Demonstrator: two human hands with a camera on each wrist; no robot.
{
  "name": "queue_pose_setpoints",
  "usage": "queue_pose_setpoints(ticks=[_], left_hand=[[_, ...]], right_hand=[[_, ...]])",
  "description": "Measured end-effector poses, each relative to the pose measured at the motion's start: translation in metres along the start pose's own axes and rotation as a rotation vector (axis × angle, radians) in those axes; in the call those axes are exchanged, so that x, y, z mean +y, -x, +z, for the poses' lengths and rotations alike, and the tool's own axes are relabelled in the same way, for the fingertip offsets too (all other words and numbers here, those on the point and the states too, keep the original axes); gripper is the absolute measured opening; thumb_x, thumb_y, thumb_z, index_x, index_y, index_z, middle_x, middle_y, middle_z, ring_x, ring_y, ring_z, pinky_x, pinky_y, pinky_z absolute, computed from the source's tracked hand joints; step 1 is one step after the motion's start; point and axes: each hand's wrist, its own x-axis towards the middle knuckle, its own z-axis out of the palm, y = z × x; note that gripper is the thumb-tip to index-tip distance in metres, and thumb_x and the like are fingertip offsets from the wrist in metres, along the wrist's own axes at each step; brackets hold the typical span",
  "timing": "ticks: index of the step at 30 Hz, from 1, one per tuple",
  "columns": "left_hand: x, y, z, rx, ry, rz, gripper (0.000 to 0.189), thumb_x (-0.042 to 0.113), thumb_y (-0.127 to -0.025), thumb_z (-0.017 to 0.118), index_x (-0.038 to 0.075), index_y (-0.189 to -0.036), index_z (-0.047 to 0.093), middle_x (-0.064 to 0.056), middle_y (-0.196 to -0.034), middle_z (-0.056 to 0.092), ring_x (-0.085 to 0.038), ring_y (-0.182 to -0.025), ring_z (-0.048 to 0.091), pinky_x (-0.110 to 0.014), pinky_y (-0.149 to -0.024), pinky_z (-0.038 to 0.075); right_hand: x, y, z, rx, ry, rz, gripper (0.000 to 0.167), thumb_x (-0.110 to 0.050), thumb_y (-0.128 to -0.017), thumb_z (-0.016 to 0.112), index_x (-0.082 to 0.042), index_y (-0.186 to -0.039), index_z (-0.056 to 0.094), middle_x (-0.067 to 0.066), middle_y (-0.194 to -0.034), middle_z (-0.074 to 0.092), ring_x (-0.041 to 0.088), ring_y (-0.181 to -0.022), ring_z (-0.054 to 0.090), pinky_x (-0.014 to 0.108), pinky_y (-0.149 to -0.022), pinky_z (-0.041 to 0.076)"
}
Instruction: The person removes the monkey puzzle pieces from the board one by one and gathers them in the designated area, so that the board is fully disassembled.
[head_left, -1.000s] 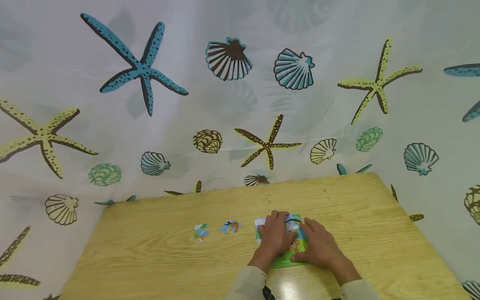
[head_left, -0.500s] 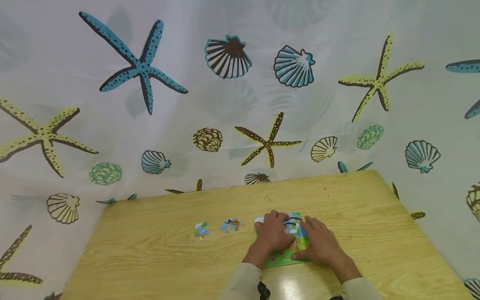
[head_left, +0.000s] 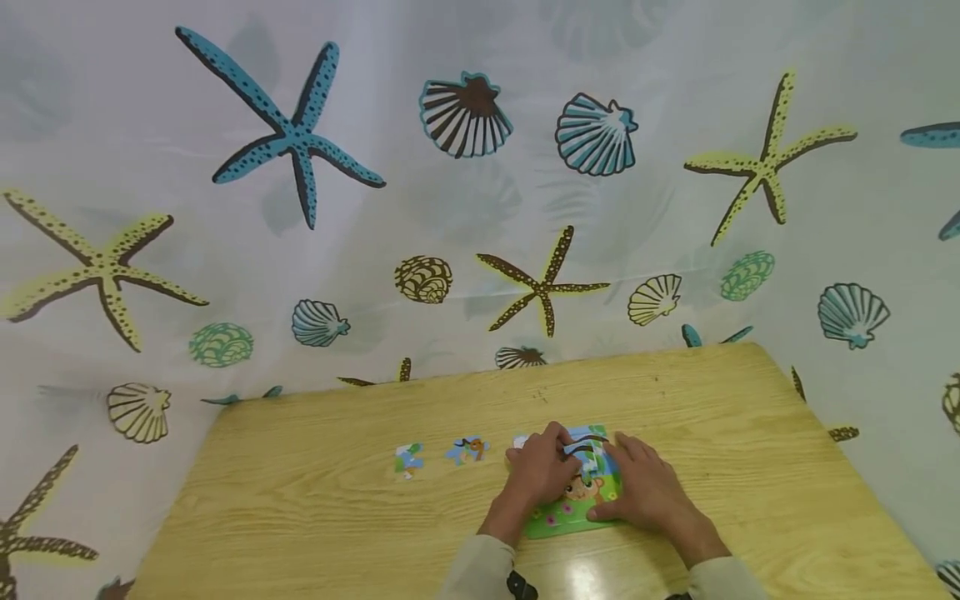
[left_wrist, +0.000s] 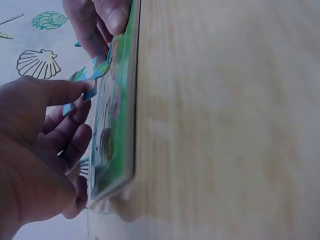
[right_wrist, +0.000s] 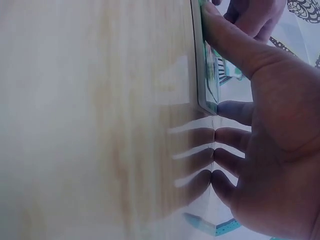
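Note:
My left hand [head_left: 536, 469] is over the left part of a picture puzzle board [head_left: 558, 523] with a green front edge. Between its thumb and fingers it pinches a blue-and-green jigsaw piece [left_wrist: 91, 73], tilted close over the board in the left wrist view. My right hand [head_left: 651, 493] lies along the board's right side. Its thumb [right_wrist: 232, 37] rests on the board's near edge, while the other fingers spread out with tips on the table by the corner. The board shows a brown animal face [head_left: 581, 490] and pink flowers; my left hand hides its left part.
Two loose jigsaw pieces lie left of the board: one with a brown animal [head_left: 468, 450], the other blue, green and white [head_left: 408, 460]. The wooden table [head_left: 300, 500] meets a white curtain [head_left: 480, 200] printed with starfish and shells.
My left hand has drawn slightly back and left on the board with its fingers more bunched, uncovering more of the animal face. My right hand stays at the board's right side.

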Motion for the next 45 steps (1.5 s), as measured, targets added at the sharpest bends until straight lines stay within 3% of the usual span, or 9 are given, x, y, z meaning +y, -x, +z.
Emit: queue_pose_setpoints(ticks=[5, 9, 11, 18, 25, 31, 36, 39, 45], left_hand=[[-0.021, 0.011, -0.008, 0.063, 0.155, 0.000, 0.013, 0.026, -0.095, 0.061, 0.020, -0.105, 0.057, 0.007, -0.092, 0.062, -0.009, -0.077, 0.055, -0.042, -0.082, 0.040], [-0.042, 0.020, -0.024, 0.056, 0.286, -0.008, 0.012, 0.022, -0.097, 0.057, 0.017, -0.107, 0.056, 0.001, -0.098, 0.061, -0.010, -0.077, 0.056, -0.031, -0.071, 0.047], [-0.052, 0.026, -0.033, 0.062, 0.308, -0.024, 0.011, 0.021, -0.097, 0.056, 0.016, -0.107, 0.057, 0.000, -0.099, 0.060, -0.010, -0.078, 0.057, -0.030, -0.071, 0.047], [-0.086, 0.050, -0.065, 0.080, 0.309, -0.097, 0.015, 0.020, -0.095, 0.060, 0.013, -0.108, 0.061, -0.003, -0.100, 0.061, -0.011, -0.079, 0.060, -0.031, -0.071, 0.048], [-0.106, 0.064, -0.074, 0.103, 0.167, -0.138, 0.018, 0.020, -0.092, 0.064, 0.012, -0.108, 0.067, 0.000, -0.094, 0.066, -0.012, -0.084, 0.060, -0.034, -0.077, 0.051], [-0.107, 0.067, -0.076, 0.163, 0.043, -0.126, 0.017, 0.016, -0.088, 0.069, 0.010, -0.104, 0.068, -0.002, -0.095, 0.066, -0.019, -0.088, 0.062, -0.039, -0.080, 0.051], [-0.097, 0.065, -0.076, 0.206, 0.065, -0.106, 0.020, 0.013, -0.087, 0.068, 0.008, -0.106, 0.066, -0.008, -0.105, 0.061, -0.026, -0.101, 0.058, -0.045, -0.089, 0.049], [-0.085, 0.061, -0.070, 0.189, 0.057, -0.049, 0.017, 0.013, -0.088, 0.065, 0.009, -0.104, 0.067, -0.009, -0.107, 0.059, -0.028, -0.104, 0.056, -0.045, -0.088, 0.049], [-0.060, 0.057, -0.051, 0.100, -0.103, 0.082, 0.021, 0.022, -0.091, 0.064, 0.013, -0.109, 0.066, -0.008, -0.118, 0.057, -0.030, -0.114, 0.055, -0.052, -0.091, 0.047]], right_hand=[[-0.004, 0.003, -0.003, 0.008, -0.001, -0.007, 0.104, -0.060, -0.063, 0.082, -0.006, -0.143, 0.045, 0.020, -0.153, 0.034, 0.043, -0.140, 0.031, 0.067, -0.103, 0.031], [-0.005, 0.005, -0.003, 0.016, -0.001, -0.014, 0.104, -0.058, -0.063, 0.083, -0.006, -0.143, 0.045, 0.021, -0.152, 0.035, 0.044, -0.139, 0.032, 0.068, -0.103, 0.031], [-0.004, 0.005, -0.003, 0.017, -0.003, -0.015, 0.104, -0.059, -0.063, 0.083, -0.006, -0.143, 0.044, 0.021, -0.152, 0.035, 0.044, -0.139, 0.032, 0.068, -0.102, 0.031], [-0.003, 0.005, 0.000, 0.009, -0.009, -0.012, 0.104, -0.060, -0.062, 0.082, -0.006, -0.144, 0.044, 0.020, -0.152, 0.034, 0.045, -0.139, 0.031, 0.069, -0.102, 0.031], [-0.003, 0.007, -0.001, 0.012, 0.001, -0.018, 0.103, -0.059, -0.063, 0.082, -0.005, -0.143, 0.045, 0.022, -0.152, 0.035, 0.045, -0.138, 0.032, 0.070, -0.100, 0.032], [-0.005, 0.004, 0.000, 0.014, -0.010, -0.027, 0.105, -0.059, -0.063, 0.082, -0.005, -0.144, 0.043, 0.022, -0.152, 0.034, 0.045, -0.139, 0.031, 0.070, -0.101, 0.031], [-0.005, 0.003, -0.001, 0.013, -0.010, -0.035, 0.104, -0.059, -0.063, 0.082, -0.005, -0.144, 0.043, 0.022, -0.152, 0.034, 0.045, -0.139, 0.031, 0.069, -0.101, 0.031], [-0.004, 0.003, 0.000, 0.005, -0.001, -0.026, 0.105, -0.060, -0.063, 0.082, -0.005, -0.144, 0.043, 0.022, -0.152, 0.034, 0.045, -0.139, 0.031, 0.069, -0.101, 0.032], [-0.005, 0.004, 0.003, 0.005, -0.004, -0.015, 0.106, -0.061, -0.062, 0.082, -0.006, -0.144, 0.044, 0.022, -0.152, 0.034, 0.045, -0.139, 0.031, 0.069, -0.101, 0.031]])
